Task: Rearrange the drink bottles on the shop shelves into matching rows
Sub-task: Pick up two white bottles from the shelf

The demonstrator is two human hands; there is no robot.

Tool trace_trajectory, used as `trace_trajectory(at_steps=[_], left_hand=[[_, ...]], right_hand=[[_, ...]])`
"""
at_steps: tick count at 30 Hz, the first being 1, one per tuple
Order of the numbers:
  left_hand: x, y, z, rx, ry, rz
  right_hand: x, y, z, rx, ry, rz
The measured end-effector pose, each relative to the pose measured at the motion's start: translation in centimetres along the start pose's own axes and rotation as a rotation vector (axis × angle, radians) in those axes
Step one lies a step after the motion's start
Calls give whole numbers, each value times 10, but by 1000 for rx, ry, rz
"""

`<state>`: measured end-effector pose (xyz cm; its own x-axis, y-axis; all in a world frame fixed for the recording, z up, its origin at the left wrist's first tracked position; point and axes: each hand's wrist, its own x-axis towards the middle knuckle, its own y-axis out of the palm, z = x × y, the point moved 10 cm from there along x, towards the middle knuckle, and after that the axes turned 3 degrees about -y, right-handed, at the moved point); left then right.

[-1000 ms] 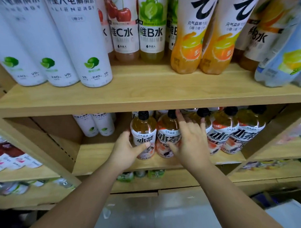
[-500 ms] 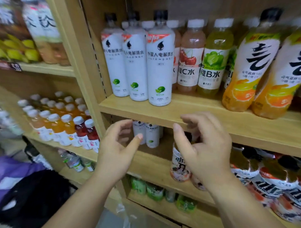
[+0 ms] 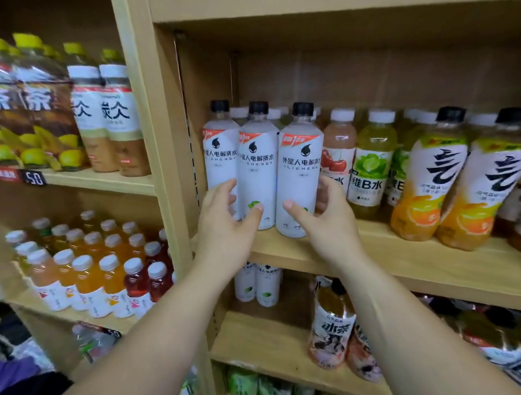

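Three tall white bottles with black caps stand at the left end of the middle shelf (image 3: 403, 260). My left hand (image 3: 224, 225) curls round the middle white bottle (image 3: 256, 168), thumb on its front, fingers lying across the foot of the left white bottle (image 3: 219, 157). My right hand (image 3: 325, 221) wraps the right white bottle (image 3: 301, 172), thumb in front, fingers on its right side. To their right stand a pink cherry bottle (image 3: 338, 147), a green bottle (image 3: 373, 158) and two orange bottles (image 3: 430, 185). All the bottles rest upright on the shelf.
Below, two more white bottles (image 3: 262, 286) stand at the back, with brown tea bottles (image 3: 331, 322) to their right. A wooden upright (image 3: 160, 141) divides off the left bay, which holds large tea bottles (image 3: 102, 114) above and several small white-capped juice bottles (image 3: 88, 277) below.
My view rose from the lower shelf to the middle one. Both hands left the brown tea bottles, lifted, and closed round the white bottles.
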<state>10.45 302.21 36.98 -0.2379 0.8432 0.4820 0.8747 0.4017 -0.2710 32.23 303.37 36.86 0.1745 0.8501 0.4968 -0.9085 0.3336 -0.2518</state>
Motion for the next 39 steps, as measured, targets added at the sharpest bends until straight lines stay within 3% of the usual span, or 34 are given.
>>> trace_trajectory(at_steps=[9,19,39], left_hand=[[10,22,12,-80,25,67],[11,25,1,2,19,15],[15,30,-4,105,-113,-227]], right_hand=[[0,7,-9,-106,63,62],[-9,-11,-7,-166,88,-44],[-4,-17,-10,-200,91,41]])
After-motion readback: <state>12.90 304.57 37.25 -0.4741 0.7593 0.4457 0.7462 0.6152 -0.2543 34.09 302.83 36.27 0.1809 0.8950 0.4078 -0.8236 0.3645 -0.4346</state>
